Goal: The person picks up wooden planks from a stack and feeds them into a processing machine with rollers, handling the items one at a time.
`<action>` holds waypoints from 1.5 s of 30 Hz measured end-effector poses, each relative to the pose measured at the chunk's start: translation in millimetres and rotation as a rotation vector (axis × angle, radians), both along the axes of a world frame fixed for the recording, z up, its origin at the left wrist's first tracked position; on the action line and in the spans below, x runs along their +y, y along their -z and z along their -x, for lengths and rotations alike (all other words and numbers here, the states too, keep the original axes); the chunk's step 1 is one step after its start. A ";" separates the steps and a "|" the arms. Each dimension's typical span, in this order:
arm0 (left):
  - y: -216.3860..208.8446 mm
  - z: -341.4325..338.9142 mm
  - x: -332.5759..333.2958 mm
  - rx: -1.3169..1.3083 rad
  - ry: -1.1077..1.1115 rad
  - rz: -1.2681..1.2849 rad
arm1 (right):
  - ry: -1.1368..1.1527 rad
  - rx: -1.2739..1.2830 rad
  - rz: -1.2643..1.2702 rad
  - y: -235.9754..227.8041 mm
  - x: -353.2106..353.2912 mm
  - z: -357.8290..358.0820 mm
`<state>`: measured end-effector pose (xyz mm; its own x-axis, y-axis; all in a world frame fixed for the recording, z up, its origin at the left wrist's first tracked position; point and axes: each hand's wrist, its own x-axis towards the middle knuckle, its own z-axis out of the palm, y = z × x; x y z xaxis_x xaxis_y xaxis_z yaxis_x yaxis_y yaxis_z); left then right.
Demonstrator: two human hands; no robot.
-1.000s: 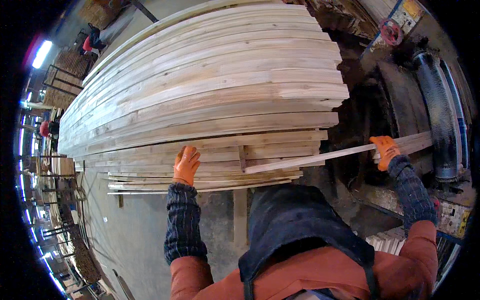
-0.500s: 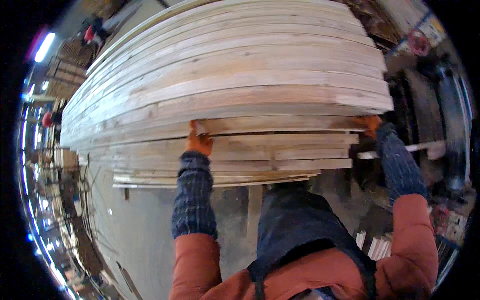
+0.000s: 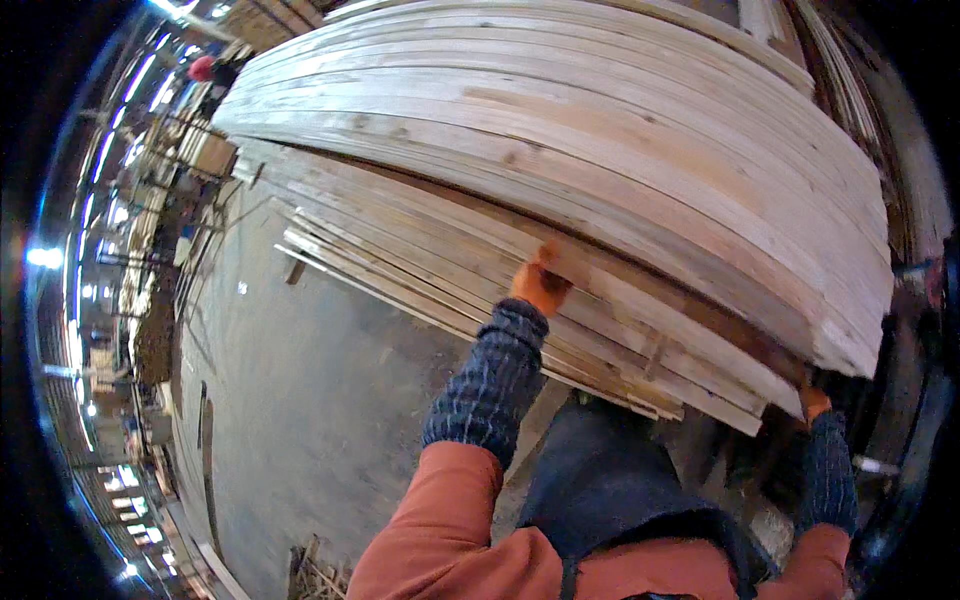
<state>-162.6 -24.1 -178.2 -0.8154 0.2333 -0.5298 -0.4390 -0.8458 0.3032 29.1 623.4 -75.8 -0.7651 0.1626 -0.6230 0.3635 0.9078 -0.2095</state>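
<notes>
Plank stack (image 3: 600, 180), centre frame: a side edge is gripped by left hand (image 3: 540, 285), fingers closed, steadying it. Right hand (image 3: 815, 403) tucked beneath lower-right corner; grip cannot be told.

The scene was lit unevenly, with cool daylight and rows of small bright ceiling lamps (image 3: 110, 215) flaring along the left rim, where they smeared into streaks. The stacked pale boards (image 3: 600, 150) caught the strongest light on their top faces, while a deep shadow ran under the overhanging upper layer. The concrete floor (image 3: 300, 400) looked grey and flat, softly lit. Fisheye distortion bent every straight plank edge into an arc, and the corners fell to black. The right rim was dim and murky. Slight motion blur softened the orange glove (image 3: 540, 285) and the wood grain.
</notes>
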 end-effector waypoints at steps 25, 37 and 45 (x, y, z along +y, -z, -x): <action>-77.4 -87.6 -82.2 0.197 -0.100 0.113 | -0.483 -0.207 0.662 -66.3 -301.5 102.2; -46.9 -16.3 -133.8 -0.073 -0.280 0.456 | -0.595 0.163 0.031 -68.0 -223.2 54.0; -126.4 -52.9 -105.2 0.108 -0.259 0.504 | -0.655 0.513 0.043 -45.4 -194.8 37.2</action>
